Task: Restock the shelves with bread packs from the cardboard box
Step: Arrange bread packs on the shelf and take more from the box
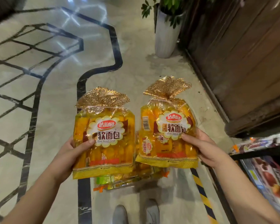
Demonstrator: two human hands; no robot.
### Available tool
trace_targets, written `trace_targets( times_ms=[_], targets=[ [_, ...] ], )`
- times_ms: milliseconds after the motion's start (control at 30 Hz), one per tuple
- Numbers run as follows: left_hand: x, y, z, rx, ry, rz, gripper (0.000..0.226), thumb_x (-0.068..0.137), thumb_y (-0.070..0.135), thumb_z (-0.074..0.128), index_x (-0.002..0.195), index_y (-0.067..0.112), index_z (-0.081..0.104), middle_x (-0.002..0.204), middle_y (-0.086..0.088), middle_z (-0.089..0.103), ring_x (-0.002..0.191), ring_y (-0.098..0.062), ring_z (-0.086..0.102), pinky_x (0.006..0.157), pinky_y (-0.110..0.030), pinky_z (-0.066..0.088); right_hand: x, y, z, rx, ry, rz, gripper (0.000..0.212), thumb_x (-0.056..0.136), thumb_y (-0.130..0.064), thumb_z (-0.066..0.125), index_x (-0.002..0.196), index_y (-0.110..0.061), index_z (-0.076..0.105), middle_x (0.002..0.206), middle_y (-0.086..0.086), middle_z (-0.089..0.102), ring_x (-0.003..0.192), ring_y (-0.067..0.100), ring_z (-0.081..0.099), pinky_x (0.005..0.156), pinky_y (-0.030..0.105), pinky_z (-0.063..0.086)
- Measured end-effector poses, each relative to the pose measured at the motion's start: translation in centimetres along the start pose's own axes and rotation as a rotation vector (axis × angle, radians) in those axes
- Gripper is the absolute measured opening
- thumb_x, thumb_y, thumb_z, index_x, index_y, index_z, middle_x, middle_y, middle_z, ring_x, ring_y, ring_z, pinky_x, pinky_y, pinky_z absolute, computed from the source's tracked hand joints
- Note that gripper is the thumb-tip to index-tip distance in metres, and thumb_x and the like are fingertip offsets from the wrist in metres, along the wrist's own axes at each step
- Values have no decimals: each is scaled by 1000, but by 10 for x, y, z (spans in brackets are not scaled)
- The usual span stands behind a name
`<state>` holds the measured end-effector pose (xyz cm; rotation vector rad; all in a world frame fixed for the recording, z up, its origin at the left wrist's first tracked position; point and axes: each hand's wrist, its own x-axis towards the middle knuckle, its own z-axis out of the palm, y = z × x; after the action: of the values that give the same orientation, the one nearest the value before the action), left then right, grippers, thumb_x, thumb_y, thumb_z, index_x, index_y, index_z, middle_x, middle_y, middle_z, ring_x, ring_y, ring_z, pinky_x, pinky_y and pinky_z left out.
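Your left hand (71,152) grips the left pack (103,143) by its left edge, thumb pressed on the front label. Just beside it, the right pack (166,135) sits in your right hand (205,147), thumb on the label and fingers hidden behind. Both packs stand upright over the floor (55,110), gold tops pointing far. Below them lie more packs (128,180), with your shoes (120,214) nearer. At near right, a shelf (257,152) holds dark packets.
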<state>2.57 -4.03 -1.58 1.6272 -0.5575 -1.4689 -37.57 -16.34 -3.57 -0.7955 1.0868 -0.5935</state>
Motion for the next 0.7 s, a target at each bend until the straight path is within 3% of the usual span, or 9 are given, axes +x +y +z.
trace_targets(
  times_ms=[167, 267, 300, 367, 400, 533, 633, 700],
  targets=[
    [-65, 81, 31, -15, -91, 102, 120, 26, 55, 101, 132, 15, 60, 116, -18, 75, 99, -39, 75, 70, -43, 65, -86, -79, 6, 66, 32, -152, 56, 81, -13, 69, 136, -19, 57, 130, 14, 70, 119, 32, 68, 98, 50, 55],
    [-98, 118, 50, -50, -142, 193, 113, 35, 48, 101, 133, 11, 60, 118, -23, 73, 97, -40, 75, 70, -45, 65, -133, -112, 6, 95, 81, -212, 87, 65, -28, 93, 141, -15, 54, 128, 15, 71, 115, 33, 70, 93, 50, 58],
    [-105, 126, 55, -70, -171, 219, 101, 46, 42, 99, 134, 11, 60, 120, -24, 71, 99, -41, 74, 73, -48, 64, -149, -120, 6, 111, 96, -239, 86, 64, -27, 93, 140, -14, 55, 124, 16, 73, 110, 32, 72, 87, 49, 61],
    [-114, 141, 67, -113, -234, 247, 72, 69, 30, 85, 134, 14, 61, 125, -25, 69, 107, -46, 70, 84, -59, 60, -182, -136, 6, 174, 119, -308, 58, 77, -15, 73, 133, -13, 58, 114, 15, 76, 97, 29, 77, 75, 45, 64],
    [-116, 148, 72, -122, -257, 258, 69, 70, 30, 84, 134, 16, 62, 127, -25, 68, 110, -48, 68, 90, -65, 56, -197, -141, 6, 199, 136, -327, 49, 80, -12, 65, 129, -13, 61, 110, 15, 77, 92, 29, 77, 71, 43, 65],
    [-127, 172, 102, -112, -388, 305, 92, 54, 41, 97, 136, 17, 61, 131, -25, 66, 116, -51, 64, 103, -74, 41, -243, -143, 6, 267, 234, -390, 44, 85, -14, 61, 129, -11, 62, 114, 22, 75, 96, 36, 76, 71, 49, 64],
    [-129, 183, 120, -109, -466, 331, 92, 58, 40, 95, 139, 16, 58, 132, -25, 65, 116, -51, 64, 103, -74, 41, -267, -137, 7, 310, 333, -447, 44, 84, -19, 64, 127, -13, 62, 110, 20, 76, 92, 35, 77, 69, 48, 64],
    [-129, 189, 128, -95, -542, 332, 83, 67, 37, 89, 141, 18, 56, 134, -24, 65, 118, -51, 63, 103, -74, 40, -284, -132, 13, 281, 355, -478, 57, 77, -24, 76, 130, -14, 61, 114, 19, 76, 96, 35, 76, 73, 50, 64]
  ],
)
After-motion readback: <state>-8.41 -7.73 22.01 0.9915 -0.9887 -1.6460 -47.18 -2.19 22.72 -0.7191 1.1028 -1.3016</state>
